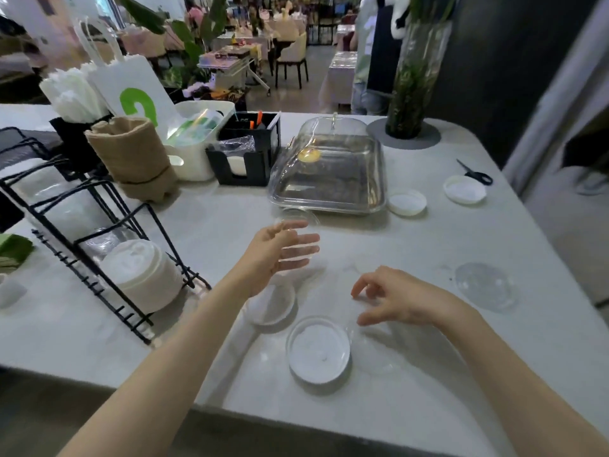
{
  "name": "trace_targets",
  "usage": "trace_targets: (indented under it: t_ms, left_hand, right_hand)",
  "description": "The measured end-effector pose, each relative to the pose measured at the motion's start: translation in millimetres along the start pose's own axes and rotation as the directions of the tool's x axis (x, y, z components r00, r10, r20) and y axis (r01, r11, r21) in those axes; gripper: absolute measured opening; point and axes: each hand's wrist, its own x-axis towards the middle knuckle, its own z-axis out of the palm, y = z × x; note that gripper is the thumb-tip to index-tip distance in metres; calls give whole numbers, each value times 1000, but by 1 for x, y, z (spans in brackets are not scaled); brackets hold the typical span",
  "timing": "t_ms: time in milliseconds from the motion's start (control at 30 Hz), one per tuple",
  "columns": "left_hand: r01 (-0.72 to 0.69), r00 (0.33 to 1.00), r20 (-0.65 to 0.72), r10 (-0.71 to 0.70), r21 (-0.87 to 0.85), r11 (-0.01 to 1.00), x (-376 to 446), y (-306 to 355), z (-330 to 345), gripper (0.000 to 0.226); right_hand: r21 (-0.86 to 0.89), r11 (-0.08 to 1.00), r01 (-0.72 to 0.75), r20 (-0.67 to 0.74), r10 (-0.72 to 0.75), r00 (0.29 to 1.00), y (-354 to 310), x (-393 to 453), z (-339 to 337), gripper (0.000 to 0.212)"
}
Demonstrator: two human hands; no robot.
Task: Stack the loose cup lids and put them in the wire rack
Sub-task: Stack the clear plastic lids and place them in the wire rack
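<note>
Loose cup lids lie across the pale table (204, 232). A white lid (318, 349) sits near the front edge, and another white lid (272, 307) is partly under my left wrist. Two more white lids (407, 202) (464, 189) lie far right, with a clear lid (486, 285) nearer on that side. A further clear lid (296, 216) rests beyond my left hand. My left hand (280, 253) hovers with fingers spread, empty. My right hand (395, 298) hovers, fingers loosely curled and apart. The black wire rack (108, 222) at the left holds a stack of white lids (141, 275).
A clear domed cover (329, 173) stands behind the hands. Scissors (476, 173) lie at the far right. A glass vase (417, 80), a black organiser (247, 156) and a burlap-wrapped holder (131, 156) line the back. The table's front edge runs just below the nearest white lid.
</note>
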Motion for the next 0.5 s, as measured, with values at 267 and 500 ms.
trace_targets:
  t_ms: [267, 500]
  left_hand:
    - [31, 999, 32, -34, 85, 996, 0, -3, 36, 32]
    - [127, 983, 128, -132, 43, 991, -7, 0, 47, 33]
  right_hand:
    - [-42, 997, -67, -133, 61, 989, 20, -23, 18, 30]
    - [142, 990, -17, -267, 55, 962, 38, -28, 20, 22]
